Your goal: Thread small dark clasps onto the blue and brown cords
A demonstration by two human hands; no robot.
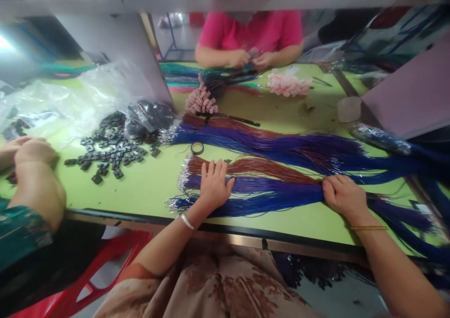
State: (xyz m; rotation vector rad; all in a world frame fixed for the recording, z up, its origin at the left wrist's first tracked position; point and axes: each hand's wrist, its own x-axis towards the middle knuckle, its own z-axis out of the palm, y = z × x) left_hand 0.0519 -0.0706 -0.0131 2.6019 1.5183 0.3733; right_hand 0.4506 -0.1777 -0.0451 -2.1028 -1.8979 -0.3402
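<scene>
Several bunches of long thin wires lie lengthwise on the green table in front of me. My left hand [215, 183] rests with spread fingers on the brown wires [267, 167] and the purple wires [274, 185], near their silvery ends [184, 172]. Below them runs a bunch of blue wires [260, 206]. Further right, my right hand [344, 196] is closed around the gathered wires, where the brown, purple and blue strands come together. Behind these lies another large bundle of blue and purple wires [267, 144].
Small black connectors [112, 154] are heaped at left beside clear plastic bags [91, 98]. A roll of tape [197, 148] lies between the bundles. Pink connectors [202, 99] stand further back. A co-worker in pink [249, 37] sits opposite; another person's arm [37, 177] rests at left.
</scene>
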